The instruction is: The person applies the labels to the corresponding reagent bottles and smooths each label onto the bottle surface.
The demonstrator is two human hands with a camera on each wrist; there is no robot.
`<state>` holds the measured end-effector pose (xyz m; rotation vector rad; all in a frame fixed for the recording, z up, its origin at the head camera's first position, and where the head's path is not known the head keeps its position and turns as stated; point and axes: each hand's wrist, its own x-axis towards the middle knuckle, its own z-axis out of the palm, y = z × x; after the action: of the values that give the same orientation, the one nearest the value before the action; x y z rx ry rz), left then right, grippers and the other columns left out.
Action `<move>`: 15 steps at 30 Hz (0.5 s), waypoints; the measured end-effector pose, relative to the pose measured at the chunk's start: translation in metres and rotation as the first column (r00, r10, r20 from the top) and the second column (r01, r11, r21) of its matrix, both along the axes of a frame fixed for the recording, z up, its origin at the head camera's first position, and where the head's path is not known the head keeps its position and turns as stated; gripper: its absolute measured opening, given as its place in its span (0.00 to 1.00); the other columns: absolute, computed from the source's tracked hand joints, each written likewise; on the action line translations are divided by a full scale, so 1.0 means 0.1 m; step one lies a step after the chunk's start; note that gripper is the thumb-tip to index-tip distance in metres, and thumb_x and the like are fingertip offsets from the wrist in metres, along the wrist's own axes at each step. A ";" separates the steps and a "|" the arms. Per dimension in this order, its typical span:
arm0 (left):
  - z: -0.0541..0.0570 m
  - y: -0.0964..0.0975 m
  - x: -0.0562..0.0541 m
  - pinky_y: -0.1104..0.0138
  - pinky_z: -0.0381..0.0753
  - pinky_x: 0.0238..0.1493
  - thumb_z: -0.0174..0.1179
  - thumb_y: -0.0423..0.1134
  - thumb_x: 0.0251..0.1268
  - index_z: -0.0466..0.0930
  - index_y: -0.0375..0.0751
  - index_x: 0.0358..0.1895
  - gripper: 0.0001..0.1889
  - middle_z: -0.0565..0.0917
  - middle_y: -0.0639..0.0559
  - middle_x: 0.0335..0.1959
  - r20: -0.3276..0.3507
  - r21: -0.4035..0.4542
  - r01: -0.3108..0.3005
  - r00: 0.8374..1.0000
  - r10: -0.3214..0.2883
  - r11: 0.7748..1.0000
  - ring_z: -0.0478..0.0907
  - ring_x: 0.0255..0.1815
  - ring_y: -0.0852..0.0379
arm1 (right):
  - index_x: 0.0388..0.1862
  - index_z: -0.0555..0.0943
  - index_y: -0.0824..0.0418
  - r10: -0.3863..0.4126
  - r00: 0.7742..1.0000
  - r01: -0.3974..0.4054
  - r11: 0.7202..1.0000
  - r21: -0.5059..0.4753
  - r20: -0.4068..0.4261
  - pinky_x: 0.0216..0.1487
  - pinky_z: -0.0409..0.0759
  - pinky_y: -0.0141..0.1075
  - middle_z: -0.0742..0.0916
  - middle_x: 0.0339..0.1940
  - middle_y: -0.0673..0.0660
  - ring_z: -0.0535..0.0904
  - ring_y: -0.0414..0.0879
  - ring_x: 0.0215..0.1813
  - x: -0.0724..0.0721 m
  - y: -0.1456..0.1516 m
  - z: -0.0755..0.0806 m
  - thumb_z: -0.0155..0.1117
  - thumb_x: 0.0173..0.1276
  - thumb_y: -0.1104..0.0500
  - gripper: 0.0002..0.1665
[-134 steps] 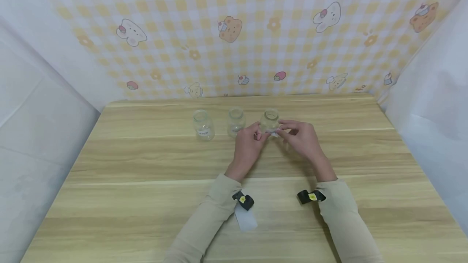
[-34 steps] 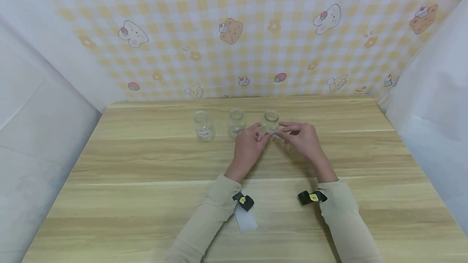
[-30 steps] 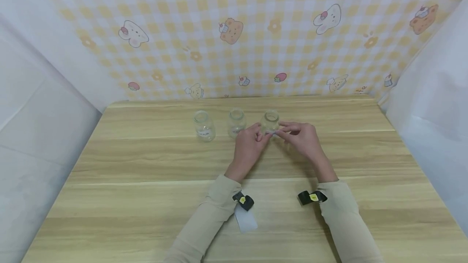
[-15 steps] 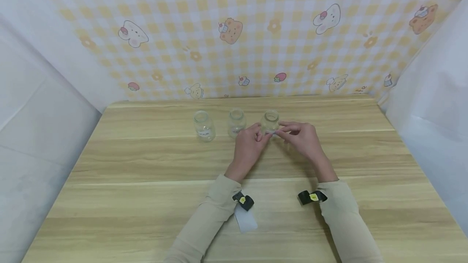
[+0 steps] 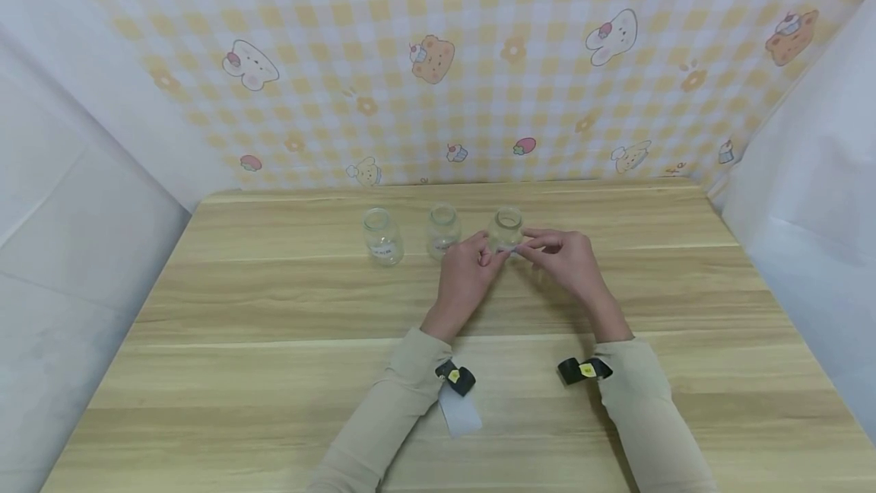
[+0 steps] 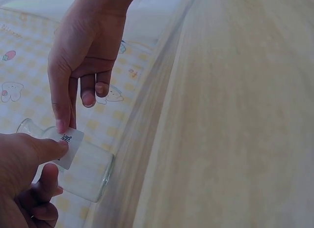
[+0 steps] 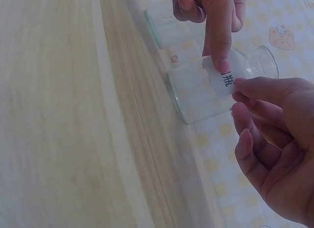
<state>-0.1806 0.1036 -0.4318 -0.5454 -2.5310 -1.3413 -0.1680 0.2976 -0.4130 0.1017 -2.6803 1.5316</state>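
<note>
A clear glass jar stands upright at the back of the table, with a hand on each side. On its front lies a white paper label with dark handwritten characters. My left hand holds the jar's left side, its thumb pressing the label. Opposite it, my right hand holds the jar's right side, and its thumb presses the label's other end. The thumbs cover part of the writing. Fingertips behind the jar are partly hidden.
Two more glass jars, a middle one and a left one, stand in a row to the left, both with white labels. A pale paper slip lies partly under my left forearm. A checkered cloth hangs behind the wooden table.
Some seconds ago the label's right end stuck out from the jar by my right fingers; now it lies against the glass under my thumbs. Over the last second both hands have barely moved.
</note>
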 end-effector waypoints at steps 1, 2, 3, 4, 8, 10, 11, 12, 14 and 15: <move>0.00 0.00 0.00 0.56 0.85 0.55 0.73 0.41 0.66 0.62 0.44 0.16 0.28 0.87 0.34 0.52 0.000 0.000 -0.001 1.000 0.001 1.000 0.83 0.60 0.41 | 0.38 0.91 0.67 0.000 1.000 0.000 1.000 -0.003 0.001 0.27 0.73 0.29 0.87 0.60 0.61 0.88 0.56 0.30 0.00 0.00 0.00 0.74 0.70 0.53 0.16; 0.00 0.00 0.00 0.56 0.85 0.55 0.73 0.41 0.66 0.62 0.44 0.16 0.28 0.87 0.33 0.52 -0.001 0.000 -0.001 1.000 0.001 1.000 0.83 0.60 0.41 | 0.38 0.91 0.67 0.000 1.000 0.000 1.000 -0.005 0.002 0.27 0.73 0.29 0.87 0.60 0.61 0.88 0.56 0.30 0.00 0.00 0.00 0.74 0.70 0.53 0.16; 0.01 0.00 0.00 0.56 0.85 0.55 0.73 0.41 0.66 0.62 0.44 0.16 0.28 0.87 0.33 0.51 -0.001 0.000 -0.002 1.000 0.002 1.000 0.83 0.60 0.41 | 0.38 0.91 0.67 -0.001 1.000 0.001 1.000 -0.006 0.003 0.27 0.73 0.29 0.87 0.60 0.61 0.88 0.56 0.30 0.00 0.00 0.00 0.74 0.70 0.53 0.16; 0.01 0.00 0.00 0.56 0.85 0.55 0.73 0.40 0.66 0.62 0.44 0.16 0.28 0.87 0.33 0.51 -0.001 -0.001 -0.002 1.000 0.002 1.000 0.83 0.60 0.41 | 0.38 0.91 0.67 -0.002 1.000 0.002 1.000 -0.006 0.004 0.27 0.73 0.29 0.87 0.60 0.61 0.88 0.56 0.30 0.00 0.00 0.00 0.74 0.70 0.53 0.16; 0.01 0.00 0.01 0.56 0.85 0.54 0.73 0.40 0.66 0.62 0.44 0.16 0.28 0.87 0.33 0.52 0.000 -0.001 0.000 1.000 0.000 1.000 0.83 0.60 0.41 | 0.38 0.91 0.67 -0.004 1.000 0.004 1.000 -0.002 0.002 0.30 0.75 0.29 0.87 0.60 0.61 0.88 0.55 0.30 -0.01 0.00 -0.01 0.73 0.70 0.54 0.15; 0.00 0.00 0.01 0.57 0.85 0.52 0.73 0.40 0.66 0.62 0.44 0.16 0.28 0.86 0.33 0.53 0.001 0.001 0.000 1.000 0.000 1.000 0.83 0.60 0.41 | 0.39 0.91 0.67 -0.003 1.000 0.003 1.000 -0.002 0.001 0.30 0.75 0.29 0.87 0.60 0.61 0.88 0.56 0.29 0.00 0.00 -0.01 0.73 0.70 0.55 0.14; 0.00 0.00 0.01 0.57 0.85 0.52 0.73 0.40 0.66 0.62 0.44 0.16 0.28 0.86 0.33 0.54 0.001 0.002 0.000 1.000 0.000 1.000 0.83 0.60 0.42 | 0.39 0.91 0.67 -0.002 1.000 0.002 1.000 -0.003 0.001 0.30 0.75 0.29 0.87 0.60 0.61 0.88 0.56 0.29 0.00 0.00 -0.01 0.73 0.70 0.55 0.14; 0.00 0.00 0.01 0.58 0.85 0.51 0.73 0.39 0.66 0.62 0.45 0.16 0.27 0.85 0.33 0.54 0.000 0.002 0.000 1.000 0.000 1.000 0.83 0.60 0.42 | 0.39 0.91 0.67 -0.001 1.000 0.001 1.000 -0.004 0.000 0.30 0.74 0.29 0.87 0.60 0.62 0.88 0.56 0.29 0.00 0.00 -0.01 0.73 0.70 0.55 0.14; -0.01 0.01 0.01 0.58 0.85 0.49 0.73 0.39 0.66 0.62 0.44 0.16 0.27 0.85 0.33 0.54 -0.001 0.003 -0.001 1.000 0.001 1.000 0.83 0.59 0.42 | 0.39 0.91 0.67 -0.001 1.000 0.001 1.000 -0.008 0.000 0.28 0.73 0.29 0.87 0.60 0.62 0.88 0.56 0.29 0.00 0.00 -0.01 0.73 0.70 0.56 0.13; -0.01 0.01 0.01 0.58 0.85 0.49 0.73 0.39 0.66 0.62 0.44 0.16 0.27 0.86 0.33 0.54 -0.002 0.002 -0.002 1.000 0.002 1.000 0.83 0.59 0.42 | 0.39 0.90 0.67 -0.001 1.000 0.001 1.000 -0.010 0.001 0.27 0.72 0.29 0.87 0.60 0.62 0.88 0.56 0.29 0.00 0.00 -0.01 0.73 0.70 0.56 0.13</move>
<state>-0.1795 0.1044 -0.4328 -0.5430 -2.5273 -1.3421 -0.1682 0.2981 -0.4135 0.0999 -2.6724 1.5453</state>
